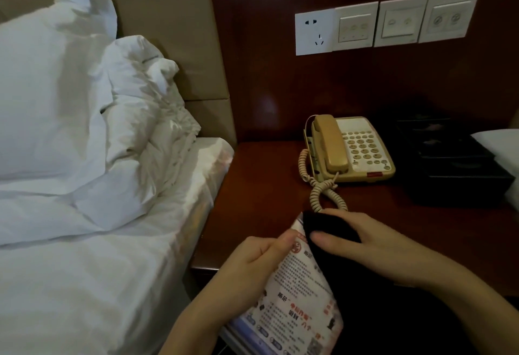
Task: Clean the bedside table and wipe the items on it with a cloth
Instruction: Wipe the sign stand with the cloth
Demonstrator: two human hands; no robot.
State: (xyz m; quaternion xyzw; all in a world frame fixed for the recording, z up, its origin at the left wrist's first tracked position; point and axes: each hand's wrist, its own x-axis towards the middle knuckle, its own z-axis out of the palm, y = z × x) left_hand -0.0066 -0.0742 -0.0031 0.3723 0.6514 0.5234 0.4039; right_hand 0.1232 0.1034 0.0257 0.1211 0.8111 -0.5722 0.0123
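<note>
My left hand grips the left edge of a printed card covered with text and pictures, held tilted above the front edge of the dark wooden bedside table. My right hand holds a black cloth pressed against the card's upper right side, thumb over the cloth. A beige telephone sits further back on the table, and its coiled cord trails toward my right hand.
A black tray with compartments stands at the table's right. A bed with white pillows and sheet lies to the left. Wall socket and switch plates are mounted on the wooden panel above the phone.
</note>
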